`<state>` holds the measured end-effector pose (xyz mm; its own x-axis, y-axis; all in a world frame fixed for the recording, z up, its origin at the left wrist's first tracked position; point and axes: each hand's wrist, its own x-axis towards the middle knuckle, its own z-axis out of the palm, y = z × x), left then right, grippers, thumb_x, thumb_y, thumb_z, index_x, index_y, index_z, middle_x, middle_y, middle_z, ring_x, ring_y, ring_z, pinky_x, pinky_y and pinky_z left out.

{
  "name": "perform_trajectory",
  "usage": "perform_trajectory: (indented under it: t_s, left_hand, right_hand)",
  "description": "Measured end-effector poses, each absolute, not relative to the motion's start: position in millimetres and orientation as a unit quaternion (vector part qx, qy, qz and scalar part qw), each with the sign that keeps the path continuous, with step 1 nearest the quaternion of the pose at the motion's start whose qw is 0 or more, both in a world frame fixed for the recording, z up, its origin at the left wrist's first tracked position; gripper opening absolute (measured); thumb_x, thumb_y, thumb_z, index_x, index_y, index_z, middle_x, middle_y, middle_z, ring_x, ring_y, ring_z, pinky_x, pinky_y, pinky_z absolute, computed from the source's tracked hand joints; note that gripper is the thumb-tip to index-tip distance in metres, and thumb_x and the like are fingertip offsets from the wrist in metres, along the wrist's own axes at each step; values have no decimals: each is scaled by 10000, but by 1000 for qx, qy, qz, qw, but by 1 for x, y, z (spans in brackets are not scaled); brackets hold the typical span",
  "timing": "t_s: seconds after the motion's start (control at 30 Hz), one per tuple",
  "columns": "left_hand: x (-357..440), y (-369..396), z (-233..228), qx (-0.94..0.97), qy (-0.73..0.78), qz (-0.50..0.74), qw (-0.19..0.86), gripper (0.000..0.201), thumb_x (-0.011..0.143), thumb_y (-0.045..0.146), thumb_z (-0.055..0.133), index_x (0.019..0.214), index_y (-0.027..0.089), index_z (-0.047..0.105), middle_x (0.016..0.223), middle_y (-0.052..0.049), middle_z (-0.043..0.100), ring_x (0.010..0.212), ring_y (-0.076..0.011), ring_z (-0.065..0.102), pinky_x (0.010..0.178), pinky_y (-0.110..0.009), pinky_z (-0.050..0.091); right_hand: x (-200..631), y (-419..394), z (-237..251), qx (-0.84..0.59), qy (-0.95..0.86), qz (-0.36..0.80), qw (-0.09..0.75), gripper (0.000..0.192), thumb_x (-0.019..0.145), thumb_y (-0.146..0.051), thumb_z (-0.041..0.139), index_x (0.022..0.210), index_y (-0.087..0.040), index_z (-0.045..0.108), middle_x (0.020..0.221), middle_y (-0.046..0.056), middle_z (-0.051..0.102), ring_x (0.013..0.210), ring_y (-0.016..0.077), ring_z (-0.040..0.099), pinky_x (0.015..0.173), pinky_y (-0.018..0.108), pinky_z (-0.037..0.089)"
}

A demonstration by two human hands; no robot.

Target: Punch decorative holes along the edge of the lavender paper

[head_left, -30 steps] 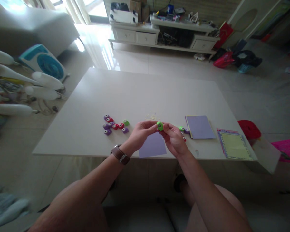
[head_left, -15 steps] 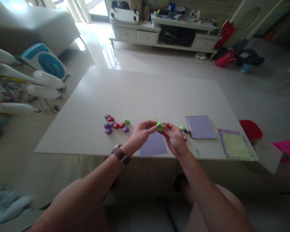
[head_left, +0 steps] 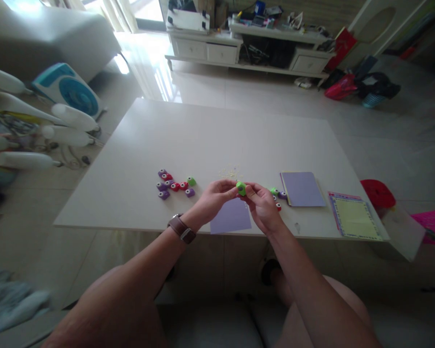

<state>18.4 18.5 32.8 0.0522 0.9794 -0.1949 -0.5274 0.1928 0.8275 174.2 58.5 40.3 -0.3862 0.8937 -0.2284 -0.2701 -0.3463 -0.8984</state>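
Note:
Between my two hands, just above the table's near side, is a small green craft paper punch (head_left: pixel 241 188). My left hand (head_left: pixel 219 194) pinches it from the left, and my right hand (head_left: pixel 263 205) grips it from the right with the thumb against its side. Beneath the hands lies a purple sheet of paper (head_left: pixel 231 217), partly covered by them. Small yellow paper bits (head_left: pixel 232 172) are scattered just beyond my fingers. More punches in green, purple and red (head_left: pixel 282 195) sit right of my right hand, some hidden behind it.
Several purple and red punches (head_left: pixel 174 186) and a green punch (head_left: pixel 191 181) lie to the left. At the right are a stack of purple paper (head_left: pixel 304 189), a yellow bordered sheet (head_left: pixel 355 217) and a small clear object (head_left: pixel 297 227). A red bin (head_left: pixel 377 192) stands beyond the table's right edge.
The view has shifted slightly. Both hands keep hold of the green punch, which looks turned a little, and my right thumb has moved slightly on it.

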Motion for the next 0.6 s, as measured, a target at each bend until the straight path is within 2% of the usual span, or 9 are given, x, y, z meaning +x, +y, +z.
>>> perform_trajectory:
  t_s: [0.6]
  left_hand:
    - [16, 17, 30, 307, 430, 539, 656, 449, 763, 436, 894, 1009, 151, 650, 930, -37, 701, 887, -145, 662, 914, -339, 525]
  right_hand:
    - [173, 57, 39, -391, -411, 718, 404, 514, 619, -556, 985, 891, -194, 742, 863, 30, 732, 751, 162, 643, 769, 306, 546]
